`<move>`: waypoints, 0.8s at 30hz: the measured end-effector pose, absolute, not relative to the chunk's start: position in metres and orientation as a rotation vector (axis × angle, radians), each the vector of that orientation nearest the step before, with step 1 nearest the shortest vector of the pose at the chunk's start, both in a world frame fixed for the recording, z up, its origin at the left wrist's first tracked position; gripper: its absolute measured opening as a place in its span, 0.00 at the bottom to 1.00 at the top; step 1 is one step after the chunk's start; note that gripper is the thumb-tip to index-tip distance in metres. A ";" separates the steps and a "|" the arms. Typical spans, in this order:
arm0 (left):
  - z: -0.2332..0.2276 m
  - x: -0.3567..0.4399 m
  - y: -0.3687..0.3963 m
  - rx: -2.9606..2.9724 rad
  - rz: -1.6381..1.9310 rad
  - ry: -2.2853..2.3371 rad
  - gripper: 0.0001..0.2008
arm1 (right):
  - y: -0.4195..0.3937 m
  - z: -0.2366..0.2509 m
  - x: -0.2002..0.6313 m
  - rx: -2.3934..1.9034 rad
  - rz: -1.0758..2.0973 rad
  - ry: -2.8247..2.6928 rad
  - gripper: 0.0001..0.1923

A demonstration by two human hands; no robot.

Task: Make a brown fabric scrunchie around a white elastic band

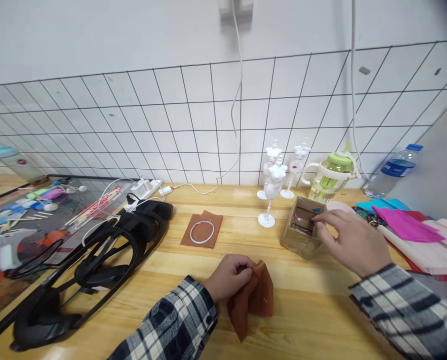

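Note:
My left hand (pixel 229 277) is closed in a pinch on a piece of brown cloth (pixel 261 290), which hangs in folds just over the wooden table. My right hand (pixel 353 240) reaches over the right edge of a small cardboard box (pixel 302 241). Its thumb and forefinger look slightly apart, and I see nothing between them; the other fingers are partly hidden. Small items, one of them pink, lie inside the box. Left of the box, a flat brown cloth piece (pixel 216 232) lies on the table with a white ring (pixel 202 242) on top.
Several small white mannequin stands (pixel 276 182) stand behind the box. Beyond it are a green-lidded jug (pixel 326 175) and a leaning water bottle (pixel 394 170). Coloured fabric (pixel 411 225) lies at right. A black headset-like frame (pixel 107 265), power strip (pixel 144 190) and glue gun (pixel 9 252) occupy the left.

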State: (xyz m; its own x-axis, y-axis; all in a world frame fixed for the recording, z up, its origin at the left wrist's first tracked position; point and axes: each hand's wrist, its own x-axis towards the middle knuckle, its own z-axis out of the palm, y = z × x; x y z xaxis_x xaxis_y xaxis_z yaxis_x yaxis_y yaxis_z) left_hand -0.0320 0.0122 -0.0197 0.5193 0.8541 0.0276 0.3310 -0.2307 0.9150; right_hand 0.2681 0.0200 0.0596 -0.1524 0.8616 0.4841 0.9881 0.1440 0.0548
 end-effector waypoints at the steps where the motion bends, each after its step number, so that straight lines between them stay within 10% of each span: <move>1: -0.019 -0.032 0.012 1.787 0.676 0.987 0.11 | 0.011 0.059 0.259 -1.826 -0.489 -2.093 0.17; 16: -0.010 -0.034 0.018 1.448 0.691 0.901 0.06 | 0.028 0.048 0.322 -1.802 -0.476 -2.117 0.20; 24: -0.011 -0.055 0.036 0.995 0.600 0.773 0.09 | -0.005 -0.001 0.175 -1.000 1.686 -1.578 0.38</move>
